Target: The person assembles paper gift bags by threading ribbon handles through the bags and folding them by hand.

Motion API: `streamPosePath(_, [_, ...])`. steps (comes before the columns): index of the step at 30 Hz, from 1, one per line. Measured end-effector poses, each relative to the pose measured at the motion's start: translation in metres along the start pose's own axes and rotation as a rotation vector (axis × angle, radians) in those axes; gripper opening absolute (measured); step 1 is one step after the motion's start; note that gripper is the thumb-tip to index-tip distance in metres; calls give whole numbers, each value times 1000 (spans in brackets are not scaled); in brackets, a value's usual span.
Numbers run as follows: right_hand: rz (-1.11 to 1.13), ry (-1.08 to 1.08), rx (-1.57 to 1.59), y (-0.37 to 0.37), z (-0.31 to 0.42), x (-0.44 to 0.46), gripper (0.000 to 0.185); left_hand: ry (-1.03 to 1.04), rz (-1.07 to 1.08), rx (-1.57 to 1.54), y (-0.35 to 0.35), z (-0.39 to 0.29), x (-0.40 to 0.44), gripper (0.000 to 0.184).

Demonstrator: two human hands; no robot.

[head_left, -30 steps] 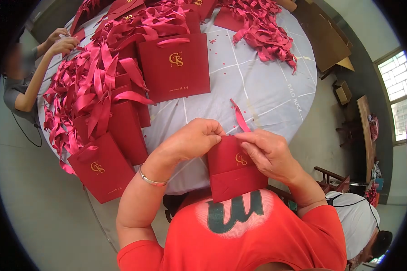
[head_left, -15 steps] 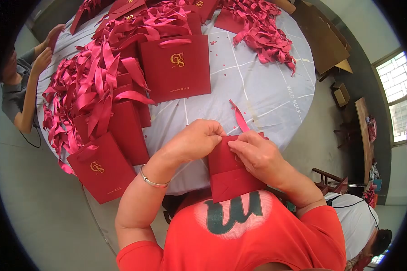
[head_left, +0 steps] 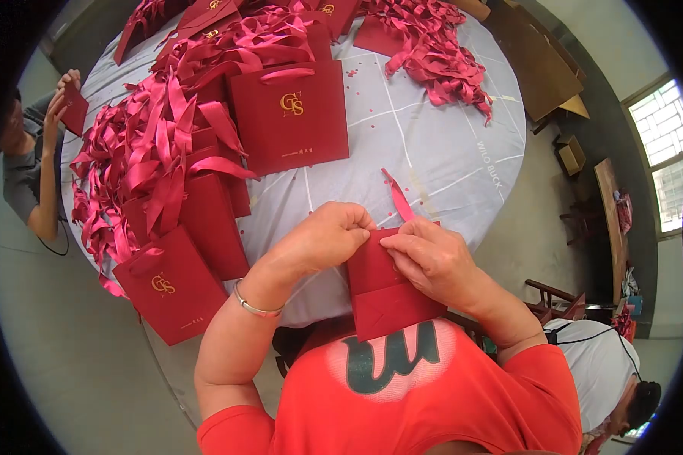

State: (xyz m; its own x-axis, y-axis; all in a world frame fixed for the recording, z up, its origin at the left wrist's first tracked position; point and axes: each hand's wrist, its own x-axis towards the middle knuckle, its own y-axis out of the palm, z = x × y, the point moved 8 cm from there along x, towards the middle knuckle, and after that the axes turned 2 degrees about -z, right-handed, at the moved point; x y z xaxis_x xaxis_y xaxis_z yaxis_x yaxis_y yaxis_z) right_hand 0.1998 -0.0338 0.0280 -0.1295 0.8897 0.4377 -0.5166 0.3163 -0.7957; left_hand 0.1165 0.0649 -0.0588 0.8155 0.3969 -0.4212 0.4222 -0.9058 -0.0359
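A red paper gift bag (head_left: 387,299) lies flat against the table's near edge, its folded bottom toward my chest. My left hand (head_left: 338,231) pinches the bag's top left corner between thumb and fingers. On the top edge, a little to the right, my right hand (head_left: 429,254) is closed with thumb and forefinger together; whether a ribbon end is between them is hidden. A loose pink-red ribbon (head_left: 398,196) sticks up beyond the bag, behind my right hand. Left of my arm, a finished-looking red bag with gold lettering (head_left: 167,292) leans at the table's edge.
Rows of red bags with ribbon handles (head_left: 167,152) fill the table's left side. One larger bag (head_left: 290,117) stands in front. A ribbon heap (head_left: 440,68) lies at the far right of the cloth (head_left: 463,163). Two other people (head_left: 34,159) are nearby, one holding a red piece.
My hands stay almost where they were on the bag. The person at left has turned a red piece into view. The whole view has shifted slightly.
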Motion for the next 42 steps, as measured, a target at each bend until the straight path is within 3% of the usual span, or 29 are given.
streamPosePath(10, [-70,23,-46,-1,1,3,16,-4,-14,42,0,-1,-1,14])
streamPosePath(32, [-51,-99,25,4,5,2,17,13,-13,10,1,-6,-4,14])
streamPosePath(37, [129,2,-42,10,6,8,11,26,-35,59,1,-9,-6,12])
streamPosePath(39, [202,46,-63,11,10,15,9,160,-84,143,1,-8,-2,11])
streamPosePath(42, [360,116,-115,19,5,30,8,121,-86,200,1,-12,-5,11])
